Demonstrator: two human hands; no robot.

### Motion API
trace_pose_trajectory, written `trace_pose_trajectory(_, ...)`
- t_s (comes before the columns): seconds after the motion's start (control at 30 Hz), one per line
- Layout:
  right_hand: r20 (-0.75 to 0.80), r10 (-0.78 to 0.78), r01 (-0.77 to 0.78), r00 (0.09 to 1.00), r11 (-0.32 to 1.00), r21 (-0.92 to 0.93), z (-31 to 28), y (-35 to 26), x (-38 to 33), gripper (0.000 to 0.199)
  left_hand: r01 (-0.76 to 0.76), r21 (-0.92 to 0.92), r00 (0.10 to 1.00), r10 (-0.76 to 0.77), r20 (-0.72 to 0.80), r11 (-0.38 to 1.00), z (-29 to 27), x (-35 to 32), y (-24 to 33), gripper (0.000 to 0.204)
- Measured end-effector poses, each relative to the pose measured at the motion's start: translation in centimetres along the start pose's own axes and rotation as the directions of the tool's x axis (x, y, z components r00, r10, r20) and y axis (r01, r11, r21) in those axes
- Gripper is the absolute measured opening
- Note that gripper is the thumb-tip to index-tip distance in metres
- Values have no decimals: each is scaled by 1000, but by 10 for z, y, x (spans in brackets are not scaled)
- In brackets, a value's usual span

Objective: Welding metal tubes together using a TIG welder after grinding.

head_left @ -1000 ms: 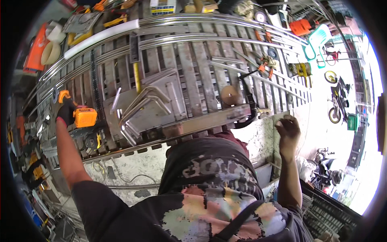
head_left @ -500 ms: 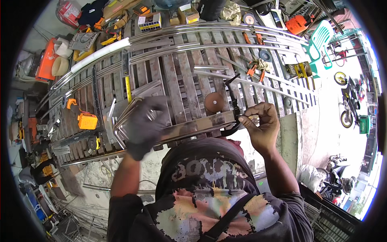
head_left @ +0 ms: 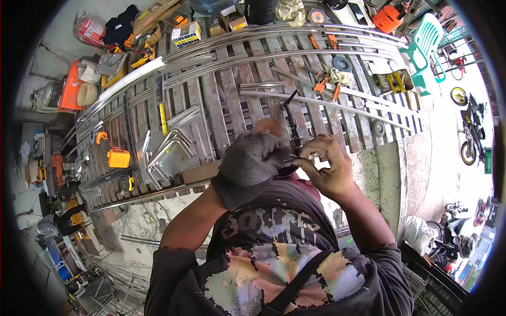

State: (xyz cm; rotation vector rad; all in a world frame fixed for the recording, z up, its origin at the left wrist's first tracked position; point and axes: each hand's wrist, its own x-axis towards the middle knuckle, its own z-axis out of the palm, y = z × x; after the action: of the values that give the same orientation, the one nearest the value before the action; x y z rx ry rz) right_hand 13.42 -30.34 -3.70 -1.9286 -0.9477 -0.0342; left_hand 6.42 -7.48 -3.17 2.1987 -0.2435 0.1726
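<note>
My left hand (head_left: 250, 164), in a dark grey glove, is closed close in front of my body, its fingertips meeting those of the right. What the gloved fingers grip is hidden. My bare right hand (head_left: 328, 166) pinches a long black strap-like thing (head_left: 292, 125) between thumb and forefinger. One end of it stretches away over the slatted metal bench (head_left: 226, 84); the near part is covered by my hands. Behind the glove lies a brown round disc (head_left: 269, 126), partly hidden. Several bent shiny metal rods (head_left: 171, 147) rest left of the gloved hand.
An orange-and-black tool (head_left: 117, 156) and a yellow tape measure (head_left: 163, 118) lie on the left. Long metal tubes (head_left: 211, 71) cross the bench's far side. Orange-handled clamps (head_left: 321, 85) lie beyond the right hand. A green chair (head_left: 428, 39) stands at the far right.
My left hand has moved right, from above the bent rods to the right hand's fingertips. The right hand has shifted slightly left. The view has shifted a little.
</note>
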Motion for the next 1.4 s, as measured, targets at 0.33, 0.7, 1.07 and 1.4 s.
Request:
trace_pose_trajectory(0.33, 44, 726, -678, 686, 661, -321, 89, 175, -20, 66, 391, -349, 811, -498, -306, 852, -12, -32, -10, 11)
trace_pose_trajectory(0.7, -263, 558, -604, 787, 784, -147, 88, 132, -53, 37, 154, -667, 718, -546, -431, 729, -21, -78, -43, 17)
trace_pose_trajectory(1.07, -8, 567, -378, 824, 559, 738, -11, -16, -14, 30, -10, -654, 712, -454, -536, 756, -21, -80, -18, 24)
trace_pose_trajectory(1.4, 145, 555, -516, 819, 602, 610, -3, -48, -25, 34, -35, -371, 697, -243, -674, 928, -40, -70, -4, 21)
